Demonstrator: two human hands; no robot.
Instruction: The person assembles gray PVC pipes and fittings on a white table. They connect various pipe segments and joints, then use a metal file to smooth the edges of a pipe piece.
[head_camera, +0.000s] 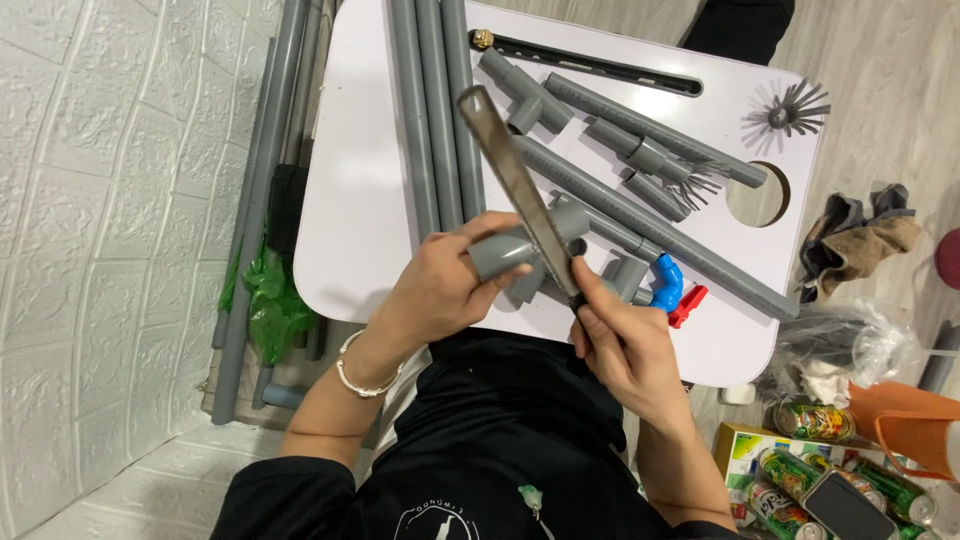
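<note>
Right hand (622, 345) gripping flat metal file (518, 185), left hand (440, 290) clasping smooth grey plastic elbow fitting (500, 252), possibly touching, white table (350, 200).

The light where I sit is bright and even, soft daylight-like, with no single hard source I can pick out. My white counter (350, 150) reflects it strongly and looks close to washed out, though without a sharp glare spot. Shadows are faint: thin soft ones under the grey pipes (440, 110) and a pale one beneath my hands. The metal file (520, 190) carries a dull sheen along its flat face. Focus is crisp in the middle. Towards the edges the view bends, so the wall tiles (90, 250) on one side curve, and the corners look stretched and slightly softer.
</note>
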